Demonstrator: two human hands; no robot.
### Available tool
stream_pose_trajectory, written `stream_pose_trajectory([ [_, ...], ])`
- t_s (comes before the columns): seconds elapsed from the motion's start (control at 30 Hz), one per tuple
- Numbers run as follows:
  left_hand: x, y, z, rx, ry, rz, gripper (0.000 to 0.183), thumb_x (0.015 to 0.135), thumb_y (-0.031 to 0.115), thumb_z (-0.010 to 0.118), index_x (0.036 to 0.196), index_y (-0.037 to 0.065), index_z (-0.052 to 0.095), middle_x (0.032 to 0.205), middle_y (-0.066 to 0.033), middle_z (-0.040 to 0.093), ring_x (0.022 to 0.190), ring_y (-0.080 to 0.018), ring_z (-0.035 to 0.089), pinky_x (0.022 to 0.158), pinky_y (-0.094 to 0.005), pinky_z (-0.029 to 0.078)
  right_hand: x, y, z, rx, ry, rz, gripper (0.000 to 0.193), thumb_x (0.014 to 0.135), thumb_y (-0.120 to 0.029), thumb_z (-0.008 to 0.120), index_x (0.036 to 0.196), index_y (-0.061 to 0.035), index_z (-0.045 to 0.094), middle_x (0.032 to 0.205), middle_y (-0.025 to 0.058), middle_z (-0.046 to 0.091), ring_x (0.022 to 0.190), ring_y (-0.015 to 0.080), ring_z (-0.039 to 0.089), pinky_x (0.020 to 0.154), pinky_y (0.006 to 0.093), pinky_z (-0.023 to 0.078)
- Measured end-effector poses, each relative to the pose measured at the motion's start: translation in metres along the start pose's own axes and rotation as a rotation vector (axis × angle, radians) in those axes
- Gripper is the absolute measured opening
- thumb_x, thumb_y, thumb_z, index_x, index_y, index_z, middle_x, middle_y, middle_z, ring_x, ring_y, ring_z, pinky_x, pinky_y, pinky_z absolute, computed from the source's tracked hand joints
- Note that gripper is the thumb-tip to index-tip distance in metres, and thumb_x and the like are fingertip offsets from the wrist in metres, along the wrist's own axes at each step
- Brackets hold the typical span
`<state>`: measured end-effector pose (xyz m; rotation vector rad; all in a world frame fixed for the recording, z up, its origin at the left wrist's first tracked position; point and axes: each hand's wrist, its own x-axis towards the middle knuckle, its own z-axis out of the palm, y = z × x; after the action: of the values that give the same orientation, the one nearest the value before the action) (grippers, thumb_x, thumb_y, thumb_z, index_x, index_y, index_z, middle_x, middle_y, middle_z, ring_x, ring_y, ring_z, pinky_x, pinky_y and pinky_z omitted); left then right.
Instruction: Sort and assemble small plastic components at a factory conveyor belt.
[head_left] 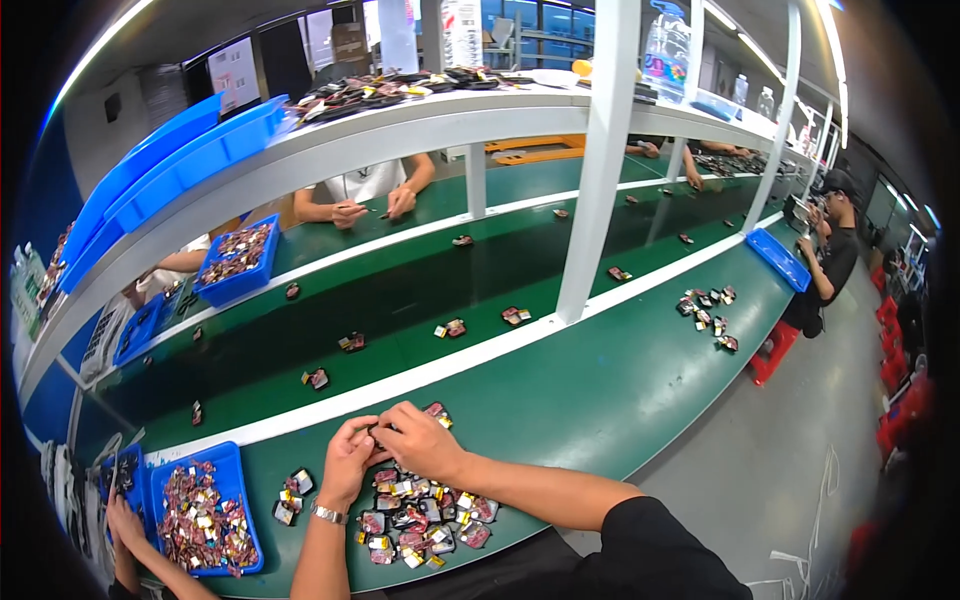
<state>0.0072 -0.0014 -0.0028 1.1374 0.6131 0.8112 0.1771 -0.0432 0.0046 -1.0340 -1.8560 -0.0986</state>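
My left hand, a metal-banded watch on its wrist, and my right hand meet above the green bench. Their fingertips are pinched together around a small dark piece, mostly hidden by the fingers. Just below my hands spreads a pile of small black-cased electronic parts with reddish wires and white and yellow labels. One similar part shows behind my right hand. A smaller group of these parts lies left of my left wrist.
A blue bin full of wired parts stands at left, beside a co-worker's hand. Beyond a white rail, a dark green conveyor belt carries scattered parts. A white post rises ahead. More parts lie farther right.
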Motion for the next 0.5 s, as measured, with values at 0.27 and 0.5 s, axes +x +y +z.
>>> stream_pose_trajectory([
  [0.27, 0.004, -0.008, -0.004, -0.011, 0.033, 0.059, 0.03, 0.099, 0.006, 0.049, 0.128, 0.001, 0.046, 0.12, -0.0129, 0.061, 0.102, -0.0187, 0.064, 0.086, -0.0305, 0.055, 0.009, -0.008, -0.017, -0.014, -0.049, 0.006, 0.025, 0.076, -0.012, 0.07, 0.098, -0.0029, 0.063, 0.114, 0.0124, 0.056, 0.102, 0.0269, 0.056, 0.082, 0.0363, 0.051],
  [0.5, 0.0, -0.006, -0.012, -0.038, 0.093, 0.087, 0.037, 0.098, 0.005, 0.047, 0.134, 0.0, 0.04, 0.118, -0.0133, 0.061, 0.099, -0.0216, 0.065, 0.084, -0.0342, 0.057, 0.015, 0.001, 0.002, 0.055, -0.139, -0.001, 0.032, 0.075, -0.01, 0.073, 0.105, -0.0045, 0.064, 0.121, 0.0128, 0.057, 0.102, 0.0298, 0.058, 0.085, 0.0369, 0.052],
])
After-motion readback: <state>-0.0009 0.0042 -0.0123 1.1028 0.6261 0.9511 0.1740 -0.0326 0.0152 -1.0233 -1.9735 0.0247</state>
